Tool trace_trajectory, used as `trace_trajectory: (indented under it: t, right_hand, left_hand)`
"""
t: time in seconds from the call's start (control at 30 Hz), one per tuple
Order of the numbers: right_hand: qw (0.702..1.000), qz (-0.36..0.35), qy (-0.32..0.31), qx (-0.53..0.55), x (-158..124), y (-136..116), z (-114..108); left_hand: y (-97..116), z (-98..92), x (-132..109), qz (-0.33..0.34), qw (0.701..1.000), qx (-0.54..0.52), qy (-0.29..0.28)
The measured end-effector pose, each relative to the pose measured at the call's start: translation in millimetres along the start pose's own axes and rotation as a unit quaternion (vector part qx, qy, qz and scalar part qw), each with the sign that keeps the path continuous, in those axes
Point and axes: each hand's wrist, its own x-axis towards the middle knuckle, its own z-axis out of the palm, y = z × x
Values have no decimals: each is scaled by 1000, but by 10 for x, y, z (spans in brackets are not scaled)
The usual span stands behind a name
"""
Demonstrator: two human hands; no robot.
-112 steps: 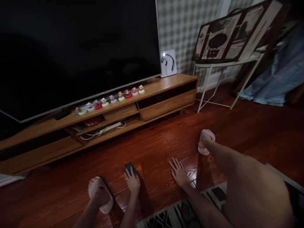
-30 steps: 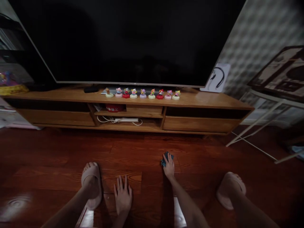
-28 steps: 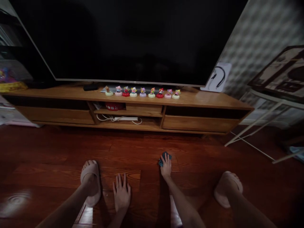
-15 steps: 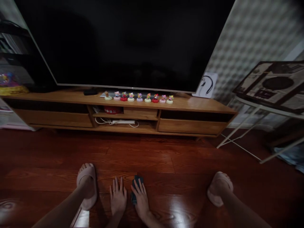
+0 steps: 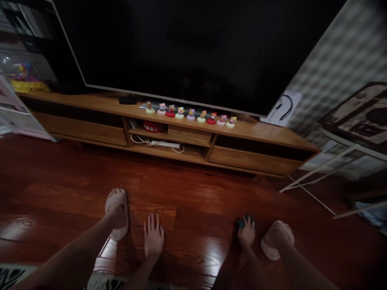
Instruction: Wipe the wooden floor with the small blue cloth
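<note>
My left hand lies flat on the dark wooden floor with its fingers spread, just right of my left foot in a pink slipper. My right hand presses a small dark blue cloth onto the floor, right beside my other pink slipper. Most of the cloth is hidden under the fingers.
A long low wooden TV stand runs along the wall under a big dark screen. Several small figurines line its top; a power strip lies on its shelf. A white-legged side table stands at the right. A patterned rug edges the bottom left.
My right hand has slid the cloth across the floor from beside my left hand to the right, up against the right slipper. My left hand stays flat in place.
</note>
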Motion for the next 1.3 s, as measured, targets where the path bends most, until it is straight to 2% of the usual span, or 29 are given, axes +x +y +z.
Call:
trace_trajectory:
  t: [0.03, 0.1, 0.17, 0.23, 0.3, 0.37, 0.43, 0.5, 0.57, 0.63, 0.67, 0.73, 0.8, 0.87, 0.93, 1.0, 1.07, 1.1, 1.17, 1.23, 1.3]
  right_hand:
    - [999, 40, 17, 5, -88, 5, -8]
    - [996, 81, 34, 32, -277, -214, -22]
    - [997, 40, 7, 67, -475, -672, -30]
    - [991, -55, -59, 107, -724, -1245, -27]
    - [963, -178, -130, 152, -1056, -1800, -12]
    - [914, -301, -188, 197, -1427, -2229, 10]
    - [857, -399, -238, 221, -1706, -2473, 28]
    - [820, -453, -269, 223, -1759, -2523, 34]
    - [809, -473, -278, 209, -1543, -2402, 33]
    - [827, -461, -264, 186, -1133, -2129, 32]
    - [847, -439, -247, 171, -900, -1941, 31]
    - [902, -359, -198, 137, -472, -1489, 23]
    - [951, -252, -145, 101, -182, -998, 4]
    - [983, -137, -97, 75, -70, -583, -20]
    - [996, -31, -58, 60, -118, -366, -31]
    - [997, 43, -34, 51, -277, -418, -23]
    - [996, 46, -36, 60, -512, -717, -2]
    - [996, 17, -47, 76, -655, -931, 10]
    - [984, -90, -86, 127, -996, -1414, 28]
    - [949, -216, -144, 180, -1387, -1868, 29]
    - [899, -322, -209, 212, -1748, -2202, 9]
  left_hand:
    - [46, -12, -21, -10, 1000, 8, 13]
    - [139, -70, -42, -22, 999, 22, 28]
    - [214, -157, -47, -20, 999, 28, 21]
    - [259, -237, -46, -20, 999, 31, 12]
    - [274, -281, -45, -23, 999, 35, 11]
    - [272, -285, -48, -23, 999, 37, 14]
    - [263, -266, -52, -20, 999, 40, 16]
    - [256, -248, -54, -16, 999, 44, 17]
    - [253, -244, -52, -15, 999, 44, 17]
    - [253, -251, -50, -19, 999, 38, 15]
    - [254, -255, -50, -21, 999, 35, 12]
    - [256, -261, -51, -23, 999, 27, 7]
    - [259, -261, -54, -22, 999, 22, 8]
    - [262, -260, -57, -23, 1000, 16, 11]
    - [267, -265, -58, -26, 1000, 12, 11]
    - [273, -278, -57, -29, 1000, 11, 6]
    - [281, -298, -54, -29, 1000, 10, -1]
    - [285, -309, -53, -29, 1000, 10, -2]
    - [291, -325, -52, -28, 1000, 11, 0]
    - [293, -330, -53, -27, 1000, 13, 4]
    - [290, -322, -57, -24, 1000, 13, 5]
